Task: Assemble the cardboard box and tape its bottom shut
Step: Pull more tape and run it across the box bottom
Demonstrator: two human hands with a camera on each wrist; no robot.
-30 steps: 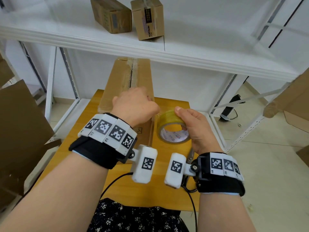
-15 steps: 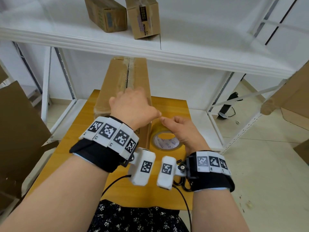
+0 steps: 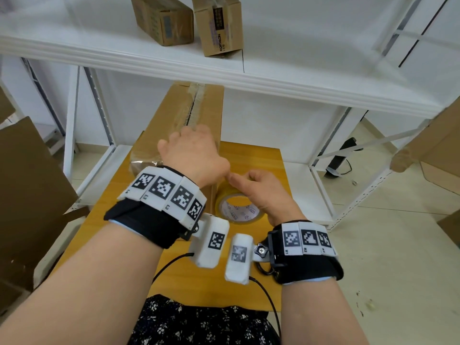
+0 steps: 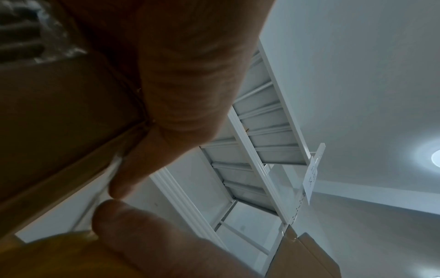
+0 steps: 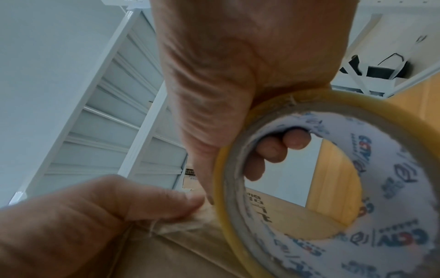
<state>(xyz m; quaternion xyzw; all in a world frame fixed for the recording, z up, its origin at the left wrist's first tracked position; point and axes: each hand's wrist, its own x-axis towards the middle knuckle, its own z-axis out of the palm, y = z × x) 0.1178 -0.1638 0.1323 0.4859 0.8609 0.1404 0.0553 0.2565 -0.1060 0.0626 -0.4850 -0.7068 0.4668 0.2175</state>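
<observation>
1. The cardboard box (image 3: pixel 189 120) lay on the wooden table (image 3: pixel 258 155), its taped seam facing up.
2. The left hand (image 3: pixel 194 155) lay flat on its near end, thumb pinning the tape's free end.
3. The right hand (image 3: pixel 263 192) gripped the tape roll (image 3: pixel 236 210) just beside the box, fingers curled through its core.

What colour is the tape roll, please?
Translucent yellow, white printed core; the tape roll shows best in the right wrist view.
</observation>
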